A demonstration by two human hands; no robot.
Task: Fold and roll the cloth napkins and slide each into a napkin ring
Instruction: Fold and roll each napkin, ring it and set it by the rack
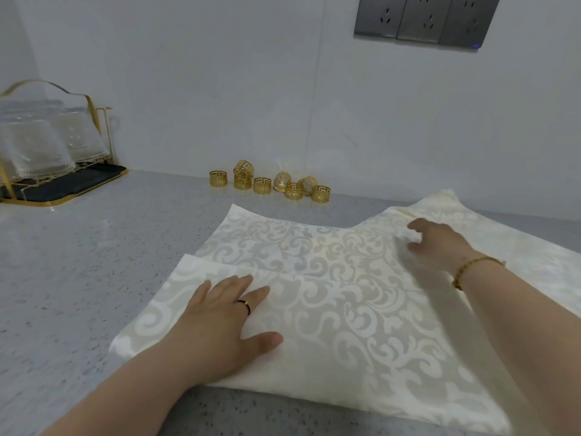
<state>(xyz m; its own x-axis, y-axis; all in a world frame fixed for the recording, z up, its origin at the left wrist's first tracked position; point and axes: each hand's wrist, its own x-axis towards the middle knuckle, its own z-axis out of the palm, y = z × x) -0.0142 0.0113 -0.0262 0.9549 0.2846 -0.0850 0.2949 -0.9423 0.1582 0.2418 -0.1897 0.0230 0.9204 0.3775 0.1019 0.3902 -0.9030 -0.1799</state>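
Note:
A cream damask napkin (330, 294) lies spread on the grey speckled counter, on top of other cream napkins whose edges show at the left and far right. My left hand (226, 316), wearing a dark ring, presses flat on the napkin's left part with straight fingers. My right hand (437, 243), with a gold bracelet at the wrist, rests on the far right part with fingers bent toward the cloth; whether it pinches the cloth is unclear. Several gold napkin rings (270, 182) stand in a cluster by the wall behind the napkins.
A gold wire rack (56, 184) with upturned clear glasses on a dark tray stands at the far left. The white wall runs along the counter's back, with grey sockets (424, 20) high on the right. Bare counter (78, 262) lies left of the napkins.

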